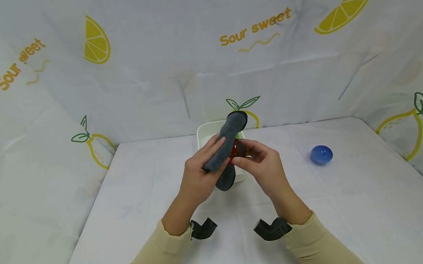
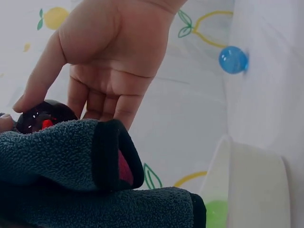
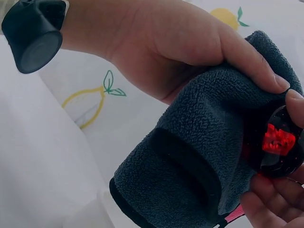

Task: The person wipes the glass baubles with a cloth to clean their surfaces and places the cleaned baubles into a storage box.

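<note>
A dark grey towel (image 1: 229, 135) with black edging hangs folded in my left hand (image 1: 197, 178), whose fingers and thumb grip it. A glossy, see-through red ball (image 1: 236, 150) lies against the cloth. My right hand (image 1: 269, 167) pinches the ball from the right between thumb and fingers. In the right wrist view the ball (image 3: 275, 142) looks almost black with a bright red patch, and the left thumb reaches over the towel (image 3: 199, 128) to its edge. The left wrist view shows the towel (image 2: 61, 152) covering the lower part of the ball (image 2: 45, 116).
Behind the hands stands a white container (image 1: 205, 130), partly hidden by the towel, with a green ball (image 2: 217, 213) in it. A blue ball (image 1: 321, 154) rests on the white-covered table to the right. A lemon-print cloth (image 1: 152, 71) hangs along the back.
</note>
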Motion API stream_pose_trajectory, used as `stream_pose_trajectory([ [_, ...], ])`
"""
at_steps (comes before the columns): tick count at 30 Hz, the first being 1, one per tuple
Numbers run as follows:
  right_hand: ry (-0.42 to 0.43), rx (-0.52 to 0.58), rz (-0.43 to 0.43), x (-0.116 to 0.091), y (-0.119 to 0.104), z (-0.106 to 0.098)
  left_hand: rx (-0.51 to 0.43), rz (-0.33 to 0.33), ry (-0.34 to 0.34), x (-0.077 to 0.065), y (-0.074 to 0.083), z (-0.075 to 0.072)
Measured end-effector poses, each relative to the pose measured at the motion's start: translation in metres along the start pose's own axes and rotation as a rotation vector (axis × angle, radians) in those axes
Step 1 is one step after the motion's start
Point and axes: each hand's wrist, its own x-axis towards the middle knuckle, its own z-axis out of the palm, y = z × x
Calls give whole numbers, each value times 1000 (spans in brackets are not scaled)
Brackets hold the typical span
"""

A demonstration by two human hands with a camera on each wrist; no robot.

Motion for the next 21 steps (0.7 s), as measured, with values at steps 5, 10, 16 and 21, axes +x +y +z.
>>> stream_pose_trajectory([
  [5,10,-106,-189,-1,3,2,-5,-12,3,-1,-1,-1],
  [10,22,-239,-369,-4,5,5,0,-29,8,-1,-1,-1],
  [16,74,-458,-647,-1,6,3,-37,-77,18,-1,0,-1],
  [21,104,-536,-785,2,5,1,-87,-140,32,0,2,-2],
])
